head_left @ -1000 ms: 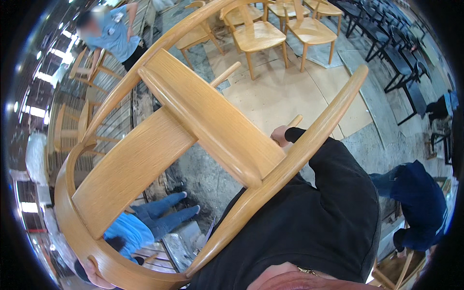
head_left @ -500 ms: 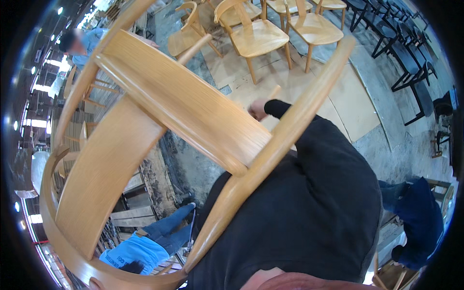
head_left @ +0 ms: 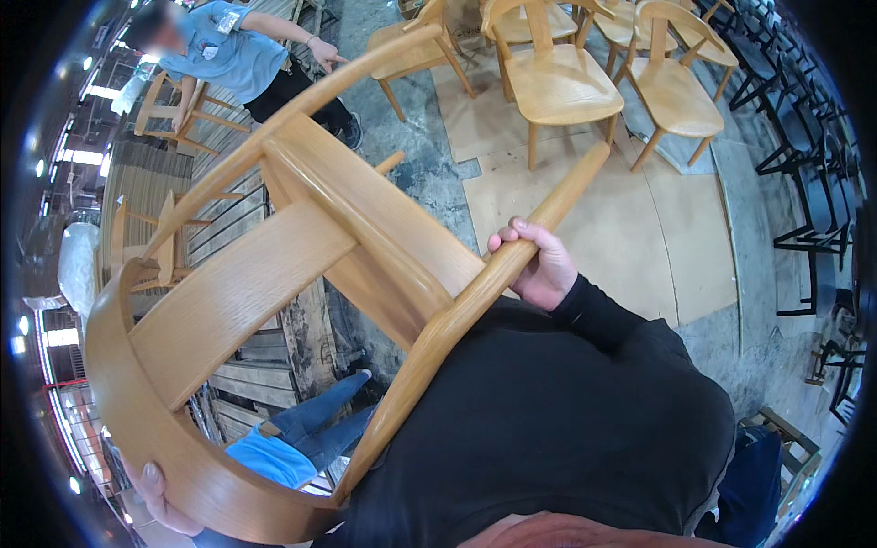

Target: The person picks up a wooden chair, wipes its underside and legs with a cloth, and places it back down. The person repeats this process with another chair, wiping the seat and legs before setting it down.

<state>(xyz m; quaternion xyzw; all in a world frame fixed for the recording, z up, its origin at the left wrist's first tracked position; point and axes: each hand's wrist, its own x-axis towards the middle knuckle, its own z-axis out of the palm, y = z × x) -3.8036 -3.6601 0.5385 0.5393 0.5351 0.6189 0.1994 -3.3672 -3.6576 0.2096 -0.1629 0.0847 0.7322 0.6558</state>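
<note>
A light wooden chair (head_left: pixel 242 260) is held tilted in front of my body, its curved back rail at the lower left and a leg pointing to the upper right. My right hand (head_left: pixel 541 265) wraps round that near leg, fingers over its top. At the lower left my left hand (head_left: pixel 163 498) grips the outside of the curved back rail; only some of its fingers show, and the rest is hidden behind the wood. The broad backrest slat and the seat edge lie between my hands.
Several finished wooden chairs (head_left: pixel 562 87) stand on cardboard sheets (head_left: pixel 603 237) ahead. Rows of black chairs (head_left: pixel 804 173) line the right. At the far left a person in a light blue shirt (head_left: pixel 233 55) handles another chair. Another person in blue (head_left: pixel 315 429) is behind my chair; slatted wood lies beneath.
The chair has turned and shifted. My right hand has come up from beyond the chair onto the near leg, and my left hand now shows at the back rail. The person at the far left now shows more fully.
</note>
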